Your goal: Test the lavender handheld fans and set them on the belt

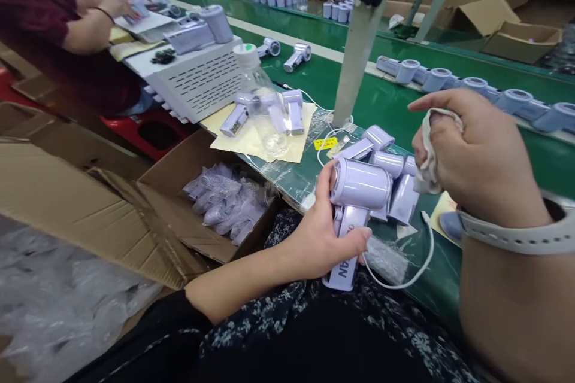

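Observation:
A glossy lavender handheld fan [363, 184] is gripped by my left hand [317, 236], its thick round head up and its handle slanting down, with the letters "AN" visible. My right hand [485, 155] is closed around a crumpled white cloth [430, 158], raised to the right of the fan and apart from it; the index finger points out to the left. Behind the held fan, several more lavender fans [404, 197] lie in a cluster on the green bench [309, 182]. A white cable [420, 269] loops below them.
Left of my knees, an open carton [179, 209] holds bagged lavender parts. A clear bottle [260, 96] stands on yellow paper [229, 146] near two fans. A metal post [359, 54] rises beside the green conveyor [318, 78]. A co-worker [67, 30] works beyond the vented box [197, 87].

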Demonstrator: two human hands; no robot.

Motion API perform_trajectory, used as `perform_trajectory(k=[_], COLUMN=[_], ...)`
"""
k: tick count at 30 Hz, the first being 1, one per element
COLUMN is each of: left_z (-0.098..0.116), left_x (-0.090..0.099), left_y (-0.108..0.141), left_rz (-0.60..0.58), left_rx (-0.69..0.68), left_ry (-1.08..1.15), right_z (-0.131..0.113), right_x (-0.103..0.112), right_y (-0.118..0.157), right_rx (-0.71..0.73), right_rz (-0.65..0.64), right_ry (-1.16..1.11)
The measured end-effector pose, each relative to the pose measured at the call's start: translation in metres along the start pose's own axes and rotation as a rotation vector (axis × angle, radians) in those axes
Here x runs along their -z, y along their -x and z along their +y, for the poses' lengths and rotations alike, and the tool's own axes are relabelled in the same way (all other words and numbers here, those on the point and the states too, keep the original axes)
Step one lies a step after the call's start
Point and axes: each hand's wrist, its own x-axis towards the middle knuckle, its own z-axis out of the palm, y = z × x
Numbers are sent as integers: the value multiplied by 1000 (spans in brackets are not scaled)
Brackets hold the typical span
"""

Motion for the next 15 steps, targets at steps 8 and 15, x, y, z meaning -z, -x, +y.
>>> perform_trajectory(k=[8,15], left_z=[10,-10], left_x=[10,-6], left_y=[6,6], left_rz=[45,202], left_rx=[-3,-258], left_ry=[31,-251], right_z=[-24,9], right_x=[-19,-49], right_y=[34,68], right_rx=[160,187], right_rz=[-52,-302], right_ry=[-90,-333])
